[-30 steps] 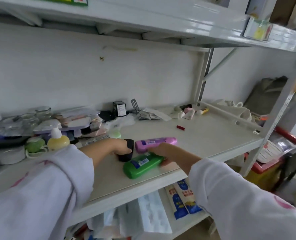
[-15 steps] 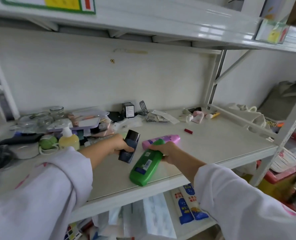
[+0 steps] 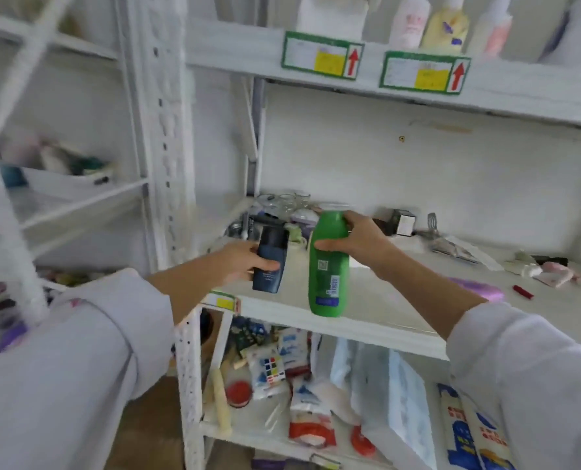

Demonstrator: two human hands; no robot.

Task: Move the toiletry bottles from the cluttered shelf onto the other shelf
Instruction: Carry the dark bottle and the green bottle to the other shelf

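1. Green bottle [image 3: 328, 266]: smooth plastic, rounded shoulders, tall oval body, small printed labels on the lower face. Held upright above the front part of the cluttered shelf [image 3: 377, 317], clear of its surface.
2. Right hand [image 3: 357, 237] is wrapped around the green bottle's upper half, thumb across the front, fingers behind.
3. Dark blue bottle [image 3: 271, 261]: flat-sided, glossy, black cap uppermost, tilted slightly. Held just left of the green bottle, apart from it, over the shelf's left front corner.
4. Left hand [image 3: 248, 261] is closed on the dark bottle's mid-body, thumb on the front face.
5. Both sleeves pale, soft fabric, pushed up the forearms.
6. Purple bottle [image 3: 479, 288] lies flat on the cluttered shelf, to the right, behind the right forearm; outline blurred.
7. Shelf is white, matte, on perforated metal uprights. Glass jars [image 3: 287, 200] and mixed small items crowd its back left.
8. Upper shelf [image 3: 248, 45] carries pale pastel bottles [image 3: 428, 22] standing upright, with green-bordered labels on its front edge.
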